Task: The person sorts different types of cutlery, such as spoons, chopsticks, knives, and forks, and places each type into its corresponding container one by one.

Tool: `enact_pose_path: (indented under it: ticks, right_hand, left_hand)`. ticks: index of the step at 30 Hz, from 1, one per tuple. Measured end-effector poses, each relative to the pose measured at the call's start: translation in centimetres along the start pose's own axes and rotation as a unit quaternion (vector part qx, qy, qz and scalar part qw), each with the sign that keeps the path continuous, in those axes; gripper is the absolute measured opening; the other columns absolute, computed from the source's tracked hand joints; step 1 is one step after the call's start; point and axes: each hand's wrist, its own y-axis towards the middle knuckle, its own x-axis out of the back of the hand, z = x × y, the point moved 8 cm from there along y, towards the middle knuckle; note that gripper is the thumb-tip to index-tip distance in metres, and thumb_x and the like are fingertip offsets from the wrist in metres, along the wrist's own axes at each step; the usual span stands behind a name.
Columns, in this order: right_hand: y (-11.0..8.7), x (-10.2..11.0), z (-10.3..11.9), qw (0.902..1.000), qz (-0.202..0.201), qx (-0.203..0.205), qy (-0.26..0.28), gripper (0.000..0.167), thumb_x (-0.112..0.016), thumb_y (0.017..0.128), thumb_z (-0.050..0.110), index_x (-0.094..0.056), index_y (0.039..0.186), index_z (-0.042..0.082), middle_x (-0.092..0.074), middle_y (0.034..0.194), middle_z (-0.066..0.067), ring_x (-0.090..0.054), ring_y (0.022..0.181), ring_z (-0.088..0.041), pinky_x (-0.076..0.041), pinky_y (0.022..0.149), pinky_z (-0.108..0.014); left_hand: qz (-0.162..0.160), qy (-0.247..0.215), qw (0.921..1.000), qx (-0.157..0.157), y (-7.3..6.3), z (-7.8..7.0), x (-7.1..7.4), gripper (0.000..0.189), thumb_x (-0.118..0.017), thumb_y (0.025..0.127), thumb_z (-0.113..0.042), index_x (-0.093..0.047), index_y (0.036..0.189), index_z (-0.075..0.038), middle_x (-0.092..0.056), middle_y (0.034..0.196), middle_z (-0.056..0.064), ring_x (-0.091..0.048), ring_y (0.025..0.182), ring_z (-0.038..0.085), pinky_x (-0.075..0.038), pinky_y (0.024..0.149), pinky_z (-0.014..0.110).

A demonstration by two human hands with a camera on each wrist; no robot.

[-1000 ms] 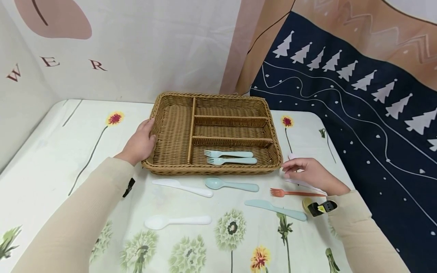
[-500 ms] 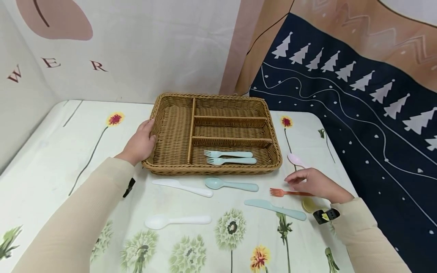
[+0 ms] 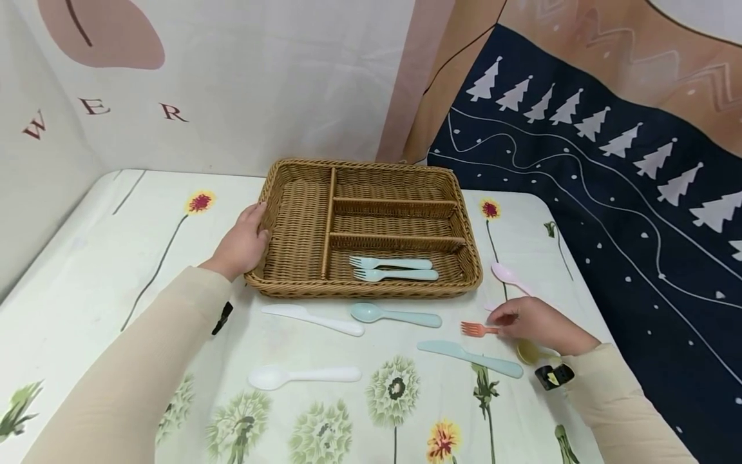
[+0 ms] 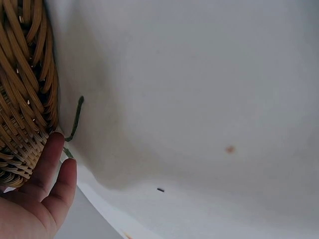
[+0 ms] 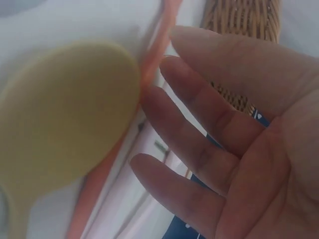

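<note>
My left hand (image 3: 239, 245) holds the left side of a divided wicker cutlery basket (image 3: 326, 225), its thumb over the rim. In the left wrist view, straight fingers (image 4: 62, 191) lie against the outer wall. My right hand (image 3: 539, 327) is over the handle of an orange fork (image 3: 475, 329), which it partly hides. Thumb and fingers are spread apart in the right wrist view, with the fingertips right at the orange fork (image 5: 154, 59). A yellow spoon (image 5: 70, 109) lies beside it. Two light blue forks (image 3: 395, 274) rest in the basket's front right compartment.
A white knife (image 3: 313, 320), light blue spoon (image 3: 397, 316), light blue knife (image 3: 469, 358) and white spoon (image 3: 304, 376) lie in front of the basket. To its right is a pink spoon (image 3: 507, 276). Another pale pink piece is mostly hidden by my right hand.
My right hand has moved from beside the basket's right front corner down toward me, onto the orange fork's handle, uncovering the pink spoon. The left hand has stayed on the basket.
</note>
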Motion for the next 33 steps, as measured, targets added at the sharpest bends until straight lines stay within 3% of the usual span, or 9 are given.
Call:
enact_pose_path:
  ticks: [19, 28, 33]
  right_hand:
    - [0.3, -0.9, 0.2, 0.9941, -0.021, 0.033, -0.101, 0.018, -0.072, 0.08, -0.002, -0.075, 0.086, 0.015, -0.066, 0.089, 0.004, -0.06, 0.088, -0.018, -0.055, 0.077, -0.036]
    - [0.3, -0.3, 0.5, 0.9978, -0.04, 0.025, -0.047, 0.018, -0.071, 0.082, -0.002, -0.076, 0.091, 0.013, -0.068, 0.093, 0.001, -0.059, 0.087, -0.016, -0.054, 0.073, -0.028]
    - [0.1, 1.3, 2.2, 0.9944, -0.068, 0.06, -0.054, 0.019, -0.069, 0.081, -0.006, -0.076, 0.092, 0.009, -0.069, 0.091, 0.001, -0.061, 0.083, -0.015, -0.055, 0.07, -0.024]
  left_hand:
    - [-0.001, -0.002, 1.0, -0.001, -0.2, -0.2, 0.1, 0.06, -0.03, 0.104, -0.013, 0.0, 0.154, -0.002, -0.003, 0.159, 0.024, -0.02, 0.14, 0.049, -0.022, 0.113, 0.061]
    - [-0.003, 0.0, 1.0, -0.005, -0.1, -0.1, 0.0, 0.06, -0.03, 0.104, -0.013, 0.0, 0.154, -0.002, -0.004, 0.159, 0.024, -0.02, 0.14, 0.049, -0.022, 0.113, 0.06]
    - [-0.003, 0.0, 1.0, -0.005, 0.0, -0.1, 0.0, 0.06, -0.03, 0.104, -0.014, 0.0, 0.155, -0.003, -0.003, 0.159, 0.023, -0.02, 0.14, 0.049, -0.022, 0.113, 0.061]
